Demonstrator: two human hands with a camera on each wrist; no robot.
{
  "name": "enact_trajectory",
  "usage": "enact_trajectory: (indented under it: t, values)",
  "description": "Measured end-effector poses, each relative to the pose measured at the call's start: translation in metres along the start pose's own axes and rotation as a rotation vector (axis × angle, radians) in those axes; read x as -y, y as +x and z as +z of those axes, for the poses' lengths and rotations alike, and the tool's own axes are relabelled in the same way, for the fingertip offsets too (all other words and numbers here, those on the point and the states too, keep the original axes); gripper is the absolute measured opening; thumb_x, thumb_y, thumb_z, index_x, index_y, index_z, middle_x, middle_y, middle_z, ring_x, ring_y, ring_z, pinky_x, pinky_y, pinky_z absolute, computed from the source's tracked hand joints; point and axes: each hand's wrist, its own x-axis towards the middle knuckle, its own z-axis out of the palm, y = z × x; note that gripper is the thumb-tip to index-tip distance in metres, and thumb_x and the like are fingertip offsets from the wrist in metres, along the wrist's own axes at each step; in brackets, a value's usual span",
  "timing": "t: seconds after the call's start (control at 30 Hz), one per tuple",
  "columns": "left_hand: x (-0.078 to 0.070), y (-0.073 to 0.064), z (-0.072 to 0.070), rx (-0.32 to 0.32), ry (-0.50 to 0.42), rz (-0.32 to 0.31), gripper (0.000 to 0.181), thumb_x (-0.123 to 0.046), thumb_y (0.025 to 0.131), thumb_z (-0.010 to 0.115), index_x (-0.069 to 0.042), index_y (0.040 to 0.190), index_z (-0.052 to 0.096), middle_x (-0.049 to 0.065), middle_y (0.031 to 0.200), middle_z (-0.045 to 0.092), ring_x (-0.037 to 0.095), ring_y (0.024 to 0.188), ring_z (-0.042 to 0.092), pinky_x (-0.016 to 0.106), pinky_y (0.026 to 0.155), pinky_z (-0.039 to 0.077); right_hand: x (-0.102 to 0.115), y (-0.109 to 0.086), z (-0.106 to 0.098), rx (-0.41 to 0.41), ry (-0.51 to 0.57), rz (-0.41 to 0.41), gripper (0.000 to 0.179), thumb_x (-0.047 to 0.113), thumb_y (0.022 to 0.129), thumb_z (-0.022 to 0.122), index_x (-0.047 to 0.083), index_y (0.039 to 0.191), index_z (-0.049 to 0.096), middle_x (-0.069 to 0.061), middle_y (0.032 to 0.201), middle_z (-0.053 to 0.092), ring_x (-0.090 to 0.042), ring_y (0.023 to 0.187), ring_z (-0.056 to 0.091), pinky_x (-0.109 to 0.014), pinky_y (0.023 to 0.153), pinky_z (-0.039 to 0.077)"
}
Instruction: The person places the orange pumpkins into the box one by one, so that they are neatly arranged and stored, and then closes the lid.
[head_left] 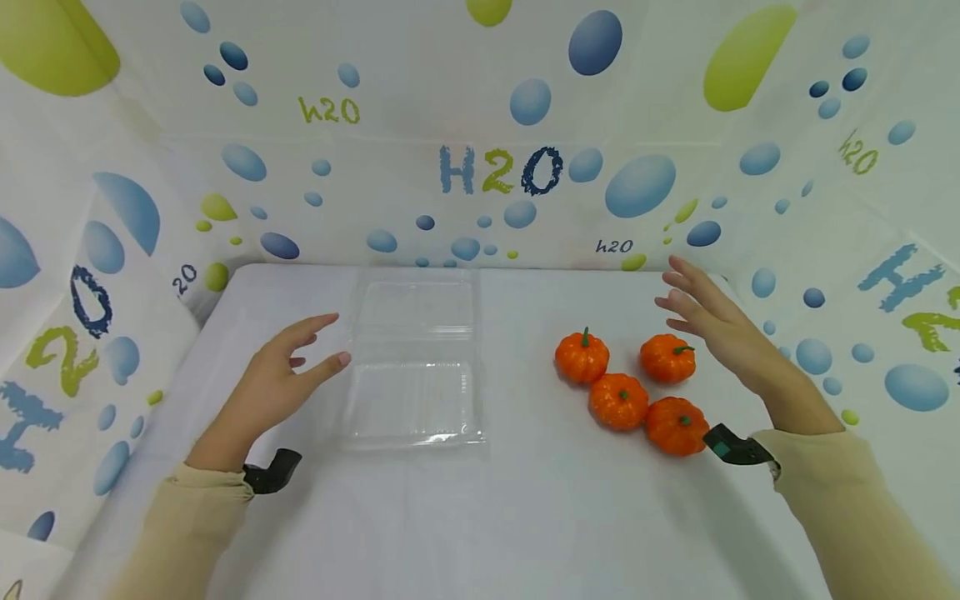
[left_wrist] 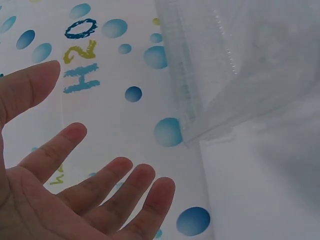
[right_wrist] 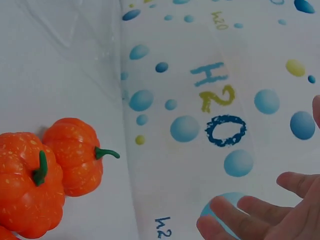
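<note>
A clear plastic clamshell box (head_left: pixel 411 402) lies open on the white table, left of centre, its lid half toward the back. To its left my left hand (head_left: pixel 279 379) hovers with fingers spread and nothing in its grasp; the left wrist view shows the same bare hand (left_wrist: pixel 100 200) with the box (left_wrist: pixel 240 60) beyond. Several small orange pumpkins with green stems sit grouped on the right, among them a front one (head_left: pixel 677 426) and a back right one (head_left: pixel 667 358). My right hand (head_left: pixel 708 312) is raised beside and above that back right pumpkin, fingers apart, holding nothing.
A white sheet printed with blue and green drops and H2O lettering (head_left: pixel 501 171) hangs behind the table (head_left: pixel 525 508) and along both sides. Small dark devices are strapped at both wrists, the left one (head_left: pixel 273 472) and the right one (head_left: pixel 738 446).
</note>
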Motion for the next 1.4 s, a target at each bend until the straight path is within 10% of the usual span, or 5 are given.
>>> enact_trajectory:
  t: [0.47,1.07,1.4]
  values:
    - [0.028,-0.021,0.026,0.038,-0.066,-0.060,0.066,-0.043,0.096,0.068,-0.013,0.151,0.047,0.016,0.157,0.038,0.044,0.134,0.046,0.059,0.100,0.047,-0.033,-0.008,-0.002,0.100,0.017,0.003,0.061,0.047,0.109,0.028,0.016,0.161,0.025,-0.015,0.159,0.037,-0.044,0.137,0.042,-0.070,0.110,0.026]
    - [0.031,-0.024,0.025,0.022,-0.046,-0.068,0.067,-0.033,0.092,0.076,-0.012,0.150,0.049,0.019,0.159,0.034,0.042,0.127,0.055,0.060,0.093,0.051,-0.079,0.004,0.026,0.222,-0.098,0.060,0.075,0.029,0.087,0.079,0.003,0.149,0.045,-0.022,0.148,0.049,-0.046,0.135,0.045,-0.050,0.101,0.050]
    - [0.036,-0.020,0.025,0.008,-0.150,-0.100,0.071,-0.015,0.087,0.080,-0.011,0.150,0.049,0.020,0.157,0.035,0.041,0.114,0.063,0.028,0.070,0.060,-0.077,0.002,0.046,0.228,-0.300,0.093,0.086,0.039,0.079,0.085,0.001,0.146,0.048,-0.020,0.144,0.053,-0.044,0.136,0.043,-0.065,0.107,0.037]
